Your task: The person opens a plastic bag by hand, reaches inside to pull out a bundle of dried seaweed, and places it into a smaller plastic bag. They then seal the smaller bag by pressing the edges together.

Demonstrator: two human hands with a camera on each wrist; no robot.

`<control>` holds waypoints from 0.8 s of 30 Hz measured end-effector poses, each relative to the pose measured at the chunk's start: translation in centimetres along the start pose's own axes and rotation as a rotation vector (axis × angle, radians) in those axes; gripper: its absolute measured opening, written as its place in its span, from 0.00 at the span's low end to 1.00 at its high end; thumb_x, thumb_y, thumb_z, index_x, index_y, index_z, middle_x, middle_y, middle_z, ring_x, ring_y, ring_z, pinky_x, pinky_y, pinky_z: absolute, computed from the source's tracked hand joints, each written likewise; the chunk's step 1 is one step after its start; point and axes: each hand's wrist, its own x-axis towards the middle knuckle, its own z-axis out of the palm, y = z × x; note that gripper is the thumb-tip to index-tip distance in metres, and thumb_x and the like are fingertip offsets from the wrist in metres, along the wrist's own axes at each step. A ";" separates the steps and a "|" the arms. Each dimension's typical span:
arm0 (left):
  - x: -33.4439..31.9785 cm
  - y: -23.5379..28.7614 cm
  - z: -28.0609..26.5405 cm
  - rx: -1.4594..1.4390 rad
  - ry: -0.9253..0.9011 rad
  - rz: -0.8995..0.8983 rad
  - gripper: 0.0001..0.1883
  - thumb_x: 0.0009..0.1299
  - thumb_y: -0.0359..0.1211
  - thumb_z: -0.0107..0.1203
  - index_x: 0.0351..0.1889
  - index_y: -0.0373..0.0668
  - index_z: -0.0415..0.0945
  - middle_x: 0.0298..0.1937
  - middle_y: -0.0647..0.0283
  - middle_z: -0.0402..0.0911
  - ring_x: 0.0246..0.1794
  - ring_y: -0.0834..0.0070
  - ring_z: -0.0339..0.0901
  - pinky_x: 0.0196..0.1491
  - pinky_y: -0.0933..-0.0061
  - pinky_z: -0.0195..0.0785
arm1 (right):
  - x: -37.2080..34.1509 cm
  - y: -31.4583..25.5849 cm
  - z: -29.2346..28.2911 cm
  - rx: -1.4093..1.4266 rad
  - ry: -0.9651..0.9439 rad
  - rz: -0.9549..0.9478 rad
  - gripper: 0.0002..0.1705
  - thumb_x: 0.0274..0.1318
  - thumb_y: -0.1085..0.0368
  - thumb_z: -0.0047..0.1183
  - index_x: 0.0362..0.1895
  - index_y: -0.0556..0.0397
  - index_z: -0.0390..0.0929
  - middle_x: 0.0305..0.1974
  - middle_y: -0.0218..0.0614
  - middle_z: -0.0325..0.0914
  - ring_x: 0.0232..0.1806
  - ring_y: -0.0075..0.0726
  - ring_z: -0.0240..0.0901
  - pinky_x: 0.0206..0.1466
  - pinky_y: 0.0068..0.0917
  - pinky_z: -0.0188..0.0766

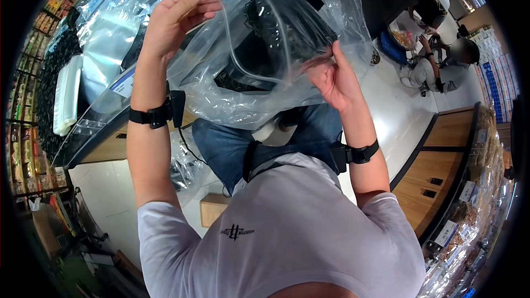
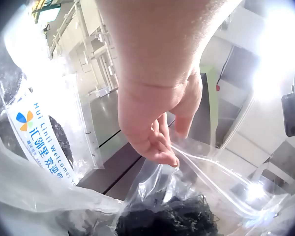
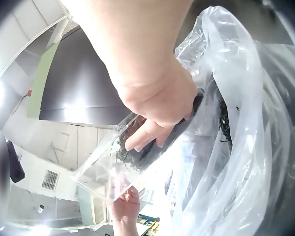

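A clear zip-type plastic bag (image 1: 256, 38) with dark, stringy dried seaweed-like strands (image 2: 167, 216) in it is held up in front of the person. At its upper left edge, the left hand (image 1: 176, 19) pinches the plastic between thumb and fingers. The right hand (image 1: 334, 80) lies against the bag's other side with its fingers extended and its thumb apart. In the right wrist view, those fingers (image 3: 150, 132) press on the plastic over the dark strands. A larger, loose translucent bag (image 1: 237, 105) surrounds the smaller one, below and behind it.
A display counter (image 1: 91, 132) on the left bears dark dried goods, a stack of clear bags (image 1: 69, 96) and more shiny packs. Two people (image 1: 441, 58) crouch or sit at the upper right. Wooden cabinets (image 1: 436, 165) stand on the right, and a small wooden box (image 1: 215, 209) stands below.
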 end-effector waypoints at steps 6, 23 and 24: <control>-2.4 1.7 1.4 0.200 -0.073 0.178 0.19 0.73 0.33 0.59 0.59 0.33 0.79 0.47 0.56 0.86 0.46 0.73 0.83 0.51 0.74 0.74 | -1.2 -1.0 -0.6 0.333 -0.124 0.119 0.37 0.73 0.36 0.37 0.51 0.63 0.72 0.46 0.61 0.82 0.38 0.44 0.87 0.38 0.34 0.89; -4.0 4.4 4.6 0.377 0.417 0.309 0.14 0.69 0.37 0.67 0.44 0.36 0.86 0.24 0.73 0.76 0.22 0.89 0.67 0.26 0.85 0.54 | 1.5 -6.5 7.0 -1.282 0.345 -1.076 0.19 0.55 0.59 0.70 0.45 0.55 0.79 0.36 0.24 0.76 0.35 0.17 0.67 0.38 0.16 0.65; -3.9 4.6 4.8 0.379 0.410 0.289 0.14 0.69 0.37 0.67 0.44 0.36 0.86 0.23 0.74 0.74 0.21 0.90 0.65 0.25 0.85 0.52 | 2.4 -6.7 8.3 -1.219 0.296 -1.029 0.21 0.57 0.59 0.68 0.50 0.55 0.79 0.39 0.26 0.77 0.38 0.19 0.70 0.42 0.17 0.67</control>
